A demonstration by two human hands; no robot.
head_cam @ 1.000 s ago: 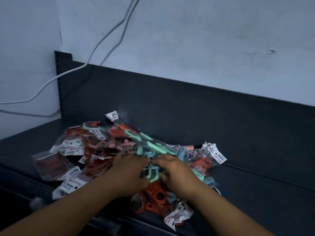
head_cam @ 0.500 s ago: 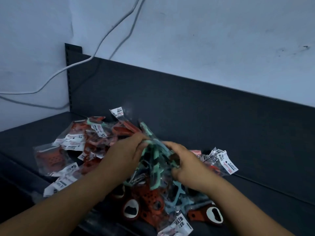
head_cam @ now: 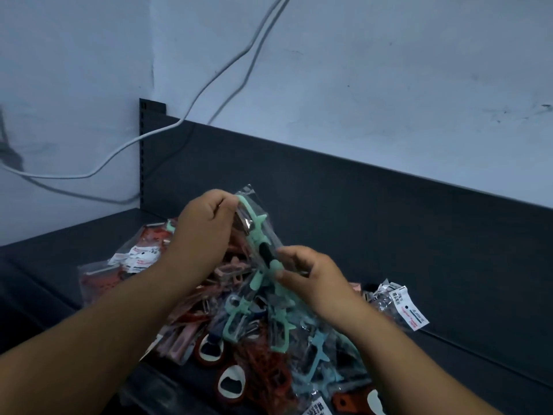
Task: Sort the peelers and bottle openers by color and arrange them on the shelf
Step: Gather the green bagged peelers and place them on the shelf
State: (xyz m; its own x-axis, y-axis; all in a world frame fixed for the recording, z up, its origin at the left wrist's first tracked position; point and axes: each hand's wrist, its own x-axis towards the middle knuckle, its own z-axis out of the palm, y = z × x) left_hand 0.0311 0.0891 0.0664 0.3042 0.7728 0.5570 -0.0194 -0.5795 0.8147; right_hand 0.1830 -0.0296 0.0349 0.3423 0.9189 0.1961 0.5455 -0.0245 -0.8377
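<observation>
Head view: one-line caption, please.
Left hand and right hand hold bagged mint-green peelers above the mixed pile on the dark shelf.

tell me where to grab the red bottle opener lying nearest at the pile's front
Pinch the red bottle opener by its round head, coming from the near side: the head lies flat and uncovered at the pile's front, while its handle end seems buried under other packets.
</observation>
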